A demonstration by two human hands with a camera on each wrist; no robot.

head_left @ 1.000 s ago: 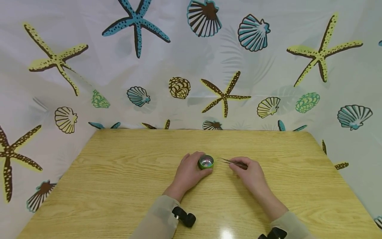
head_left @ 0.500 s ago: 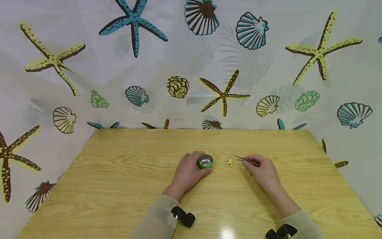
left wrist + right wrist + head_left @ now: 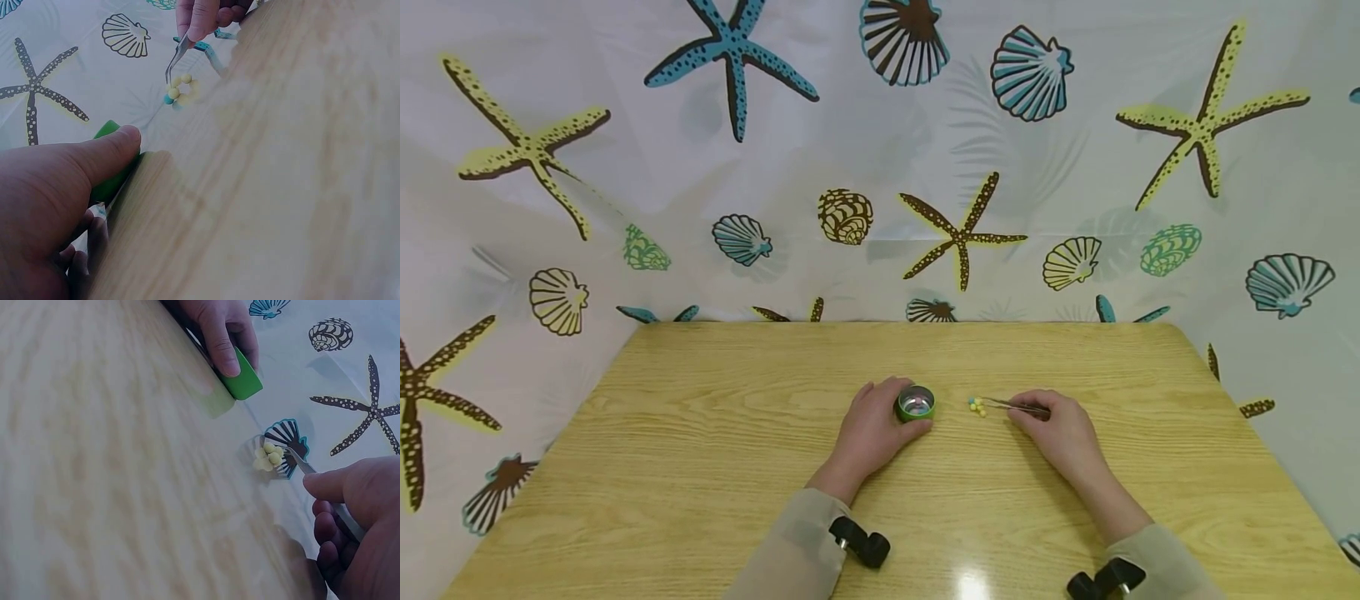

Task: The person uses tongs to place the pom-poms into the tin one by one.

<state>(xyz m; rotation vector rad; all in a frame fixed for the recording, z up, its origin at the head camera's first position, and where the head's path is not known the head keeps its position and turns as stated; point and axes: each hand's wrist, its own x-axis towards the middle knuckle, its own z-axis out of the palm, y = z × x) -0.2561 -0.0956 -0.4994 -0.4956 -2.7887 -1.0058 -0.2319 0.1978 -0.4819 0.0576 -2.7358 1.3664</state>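
Yellow and blue beads (image 3: 976, 406) lie on the table (image 3: 737, 458) at nine o'clock from the nearer right hand (image 3: 1063, 431), which pinches tweezers (image 3: 179, 56) lengthwise toward them; at the beads' own nine o'clock, the left hand (image 3: 874, 429) grips a green cup (image 3: 927, 415).

The head view looks forward-down; low, closer wrist views share the beads (image 3: 174, 93).
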